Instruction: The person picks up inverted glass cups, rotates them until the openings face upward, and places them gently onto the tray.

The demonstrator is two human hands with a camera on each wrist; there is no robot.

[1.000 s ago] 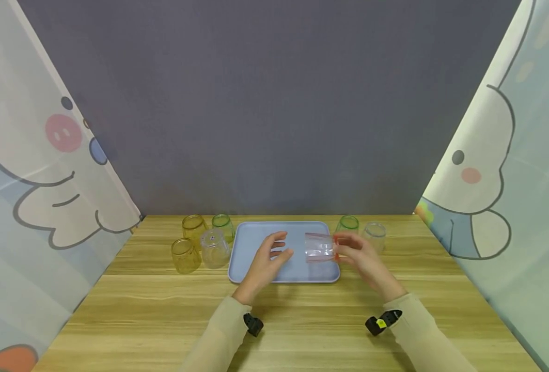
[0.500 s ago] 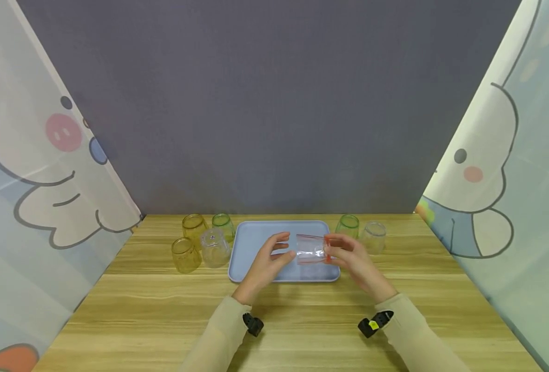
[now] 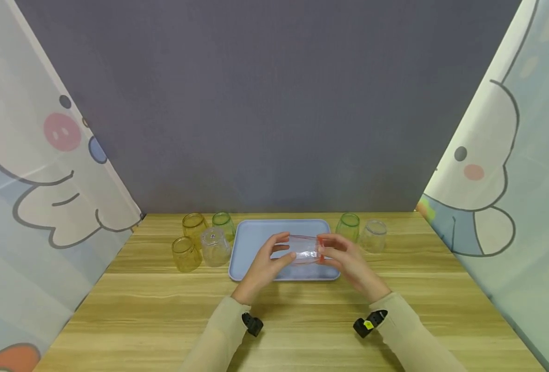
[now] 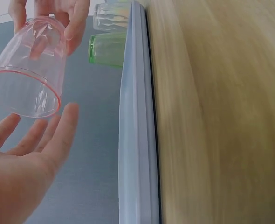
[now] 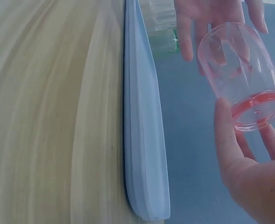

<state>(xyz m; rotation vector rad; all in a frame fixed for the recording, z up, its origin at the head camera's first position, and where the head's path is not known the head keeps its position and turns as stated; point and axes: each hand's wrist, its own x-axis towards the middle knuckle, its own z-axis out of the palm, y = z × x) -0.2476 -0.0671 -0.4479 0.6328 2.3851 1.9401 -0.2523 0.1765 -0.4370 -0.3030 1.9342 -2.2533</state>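
Observation:
A clear pinkish tumbler (image 3: pixel 302 249) with a red base lies sideways in the air above the blue tray (image 3: pixel 248 248), its mouth toward the left. My right hand (image 3: pixel 350 264) grips it around the base, the thumb on the near side. My left hand (image 3: pixel 264 266) is at the mouth end with fingers spread and bent loosely. In the left wrist view, the left fingertips (image 4: pixel 70 116) are close to the rim of the tumbler (image 4: pixel 32 70); whether they touch is hard to tell. The right wrist view has the red base of the tumbler (image 5: pixel 240 70) between thumb and fingers.
Left of the tray stand upside-down glasses: two amber ones (image 3: pixel 194 227) (image 3: pixel 186 256), a clear one (image 3: pixel 215 250) and a green one (image 3: pixel 224 223). A green glass (image 3: pixel 348 226) and a clear glass (image 3: pixel 374 237) stand to the right. A grey panel (image 3: pixel 274 129) rises behind the wooden table (image 3: pixel 302 325).
My right hand has carried the tumbler leftward until its mouth comes between the left thumb and fingers. The left hand has stayed almost still.

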